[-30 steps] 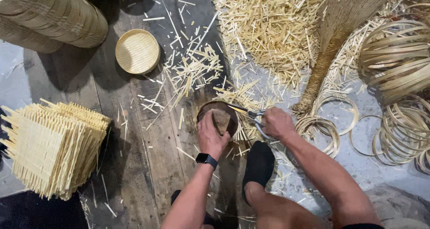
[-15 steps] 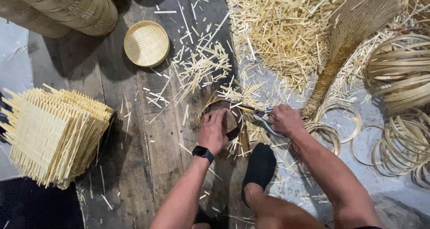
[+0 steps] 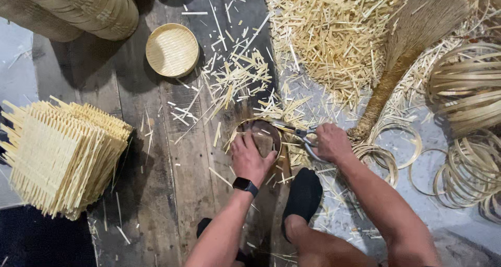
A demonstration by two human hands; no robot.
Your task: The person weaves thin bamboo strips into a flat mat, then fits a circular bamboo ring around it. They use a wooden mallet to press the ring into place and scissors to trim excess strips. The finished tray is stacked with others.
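Note:
My left hand (image 3: pixel 250 158) presses down on a small round bamboo tray (image 3: pixel 263 132) lying on the wooden floor, covering its near half. My right hand (image 3: pixel 330 141) grips the handles of metal scissors (image 3: pixel 295 132), whose blades reach the tray's right rim. A black watch (image 3: pixel 245 185) is on my left wrist. My foot in a black sock (image 3: pixel 304 194) rests just below the tray. Cut bamboo splinters (image 3: pixel 236 79) lie scattered around it.
A finished round woven tray (image 3: pixel 171 50) lies up left. A stack of square woven mats (image 3: pixel 57 155) stands at left. Stacked round trays (image 3: pixel 78 6) sit top left. A broom (image 3: pixel 412 42), a heap of offcuts (image 3: pixel 334 37) and bamboo rings (image 3: pixel 469 168) fill the right.
The view has shifted slightly, so everything sits a little lower and further right. My left hand has turned on the tray; the scissors stay at its right rim.

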